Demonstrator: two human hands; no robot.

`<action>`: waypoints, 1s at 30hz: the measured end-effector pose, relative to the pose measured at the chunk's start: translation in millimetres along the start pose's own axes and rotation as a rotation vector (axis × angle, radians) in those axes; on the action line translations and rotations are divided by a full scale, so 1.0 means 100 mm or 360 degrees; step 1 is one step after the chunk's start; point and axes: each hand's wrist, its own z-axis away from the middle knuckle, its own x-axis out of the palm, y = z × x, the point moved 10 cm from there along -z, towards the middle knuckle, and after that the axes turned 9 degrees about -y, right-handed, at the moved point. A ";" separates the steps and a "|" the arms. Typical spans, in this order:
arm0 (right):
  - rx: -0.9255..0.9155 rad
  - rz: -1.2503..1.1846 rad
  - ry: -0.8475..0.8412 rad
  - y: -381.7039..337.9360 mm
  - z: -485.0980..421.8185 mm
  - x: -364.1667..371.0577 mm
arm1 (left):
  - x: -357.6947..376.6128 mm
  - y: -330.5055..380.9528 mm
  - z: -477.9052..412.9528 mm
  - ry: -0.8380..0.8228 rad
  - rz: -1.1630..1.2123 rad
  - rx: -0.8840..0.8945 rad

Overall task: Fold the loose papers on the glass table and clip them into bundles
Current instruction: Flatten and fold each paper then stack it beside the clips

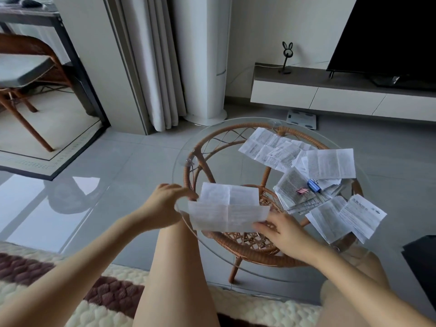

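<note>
A printed sheet of paper (pixel 230 208) lies half folded at the near left of the round glass table (pixel 188 147), its near half lifted. My left hand (pixel 162 204) pinches its left edge. My right hand (pixel 280 230) grips its lower right corner. Several loose printed papers (pixel 330 162) are spread over the right half of the table. On a small stack (pixel 292 187) of them rest a blue binder clip (pixel 313 185) and a pink binder clip (pixel 302 191).
The glass top sits on a rattan frame (pixel 250 249). My bare knees are under the table's near edge. A TV stand (pixel 318 90) with a TV (pixel 387 36) lines the far wall. A bathroom scale (pixel 302 119) lies on the floor behind the table. A chair (pixel 26 67) stands far left.
</note>
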 end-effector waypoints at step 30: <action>0.0754 0.0330 0.0423 0.25 -0.04 -0.25 | 0.99 0.82 -0.20 0.0188 -0.0291 0.0339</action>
